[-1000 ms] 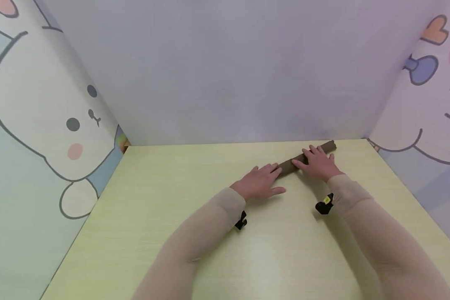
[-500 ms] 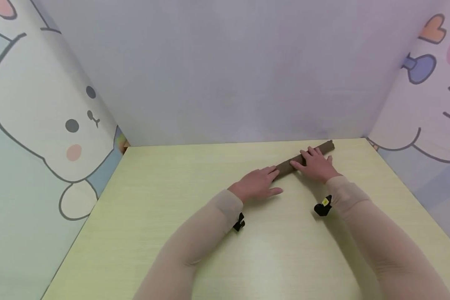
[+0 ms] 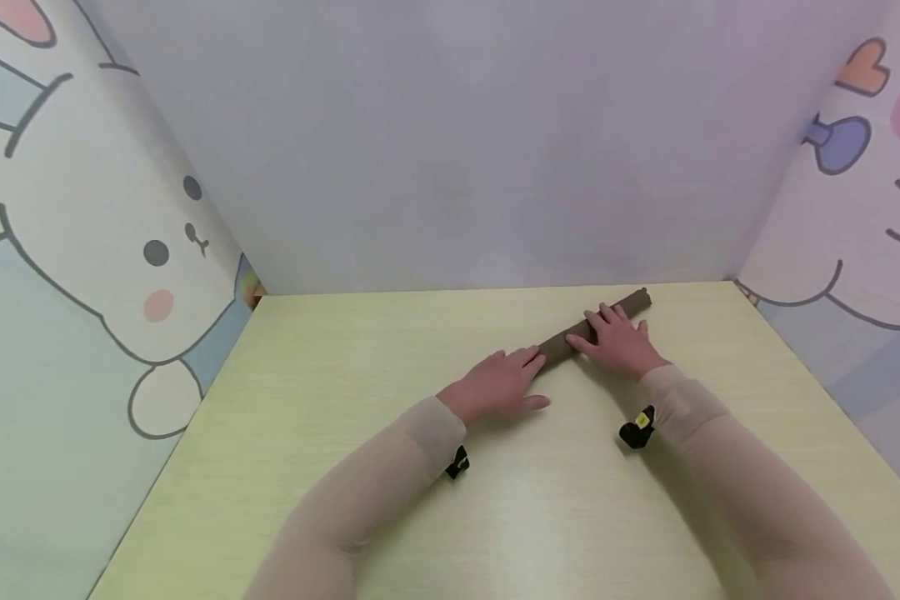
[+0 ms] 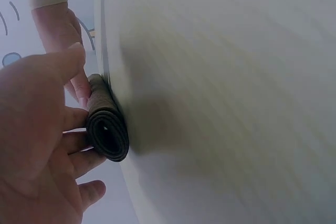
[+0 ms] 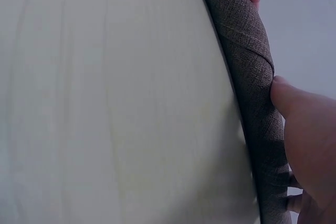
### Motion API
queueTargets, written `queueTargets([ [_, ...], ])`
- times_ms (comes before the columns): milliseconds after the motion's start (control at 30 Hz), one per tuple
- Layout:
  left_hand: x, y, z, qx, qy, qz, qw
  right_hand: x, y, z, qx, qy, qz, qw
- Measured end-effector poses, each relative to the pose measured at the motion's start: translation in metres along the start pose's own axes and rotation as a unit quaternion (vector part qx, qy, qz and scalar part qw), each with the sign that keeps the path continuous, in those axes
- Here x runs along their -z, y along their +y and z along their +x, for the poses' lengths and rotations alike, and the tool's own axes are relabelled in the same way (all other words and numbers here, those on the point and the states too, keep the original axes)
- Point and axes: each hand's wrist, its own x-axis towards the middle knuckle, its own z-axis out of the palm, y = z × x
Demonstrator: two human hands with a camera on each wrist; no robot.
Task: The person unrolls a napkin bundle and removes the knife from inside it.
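A dark brown woven mat (image 3: pixel 557 348), rolled into a narrow tube, lies slantwise on the table near its back edge. Its spiral end with a small hollow faces the left wrist camera, where the roll (image 4: pixel 107 135) shows several layers. My left hand (image 3: pixel 495 385) rests straight fingertips on the near-left end, its thumb held apart. Farther along, my right hand (image 3: pixel 621 343) lies across the roll with fingers spread over it. In the right wrist view, the right thumb (image 5: pixel 283 95) touches the roll near a slanting fabric edge.
The pale wooden table (image 3: pixel 307 433) stretches in front and to both sides. A plain light wall (image 3: pixel 450 150) stands behind it, with cartoon-printed walls left and right. Black cameras (image 3: pixel 637 429) hang under the sleeves, close to the tabletop.
The rolled mat has shifted a little to the left and toward me, away from the back edge. Both hands have moved with it, still touching it.
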Motion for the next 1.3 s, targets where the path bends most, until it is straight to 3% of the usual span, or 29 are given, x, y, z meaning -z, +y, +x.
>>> queueTargets([
  [133,-0.002,0.000,-0.014,-0.007,-0.001,0.036,0.9993,-0.005,-0.009,-0.002,0.007,-0.003,0.003,1.0000],
  [633,-0.012,-0.003,-0.069,-0.022,0.012,0.105,0.9941,-0.021,-0.052,-0.008,0.060,0.016,0.010,0.9980],
  [1067,-0.011,0.001,-0.116,-0.019,-0.005,0.107,0.9940,-0.027,-0.089,-0.016,0.130,0.011,0.026,0.9911],
  [1300,-0.011,0.003,-0.135,-0.039,0.018,0.123,0.9915,-0.027,-0.101,-0.019,0.173,0.018,0.028,0.9843],
])
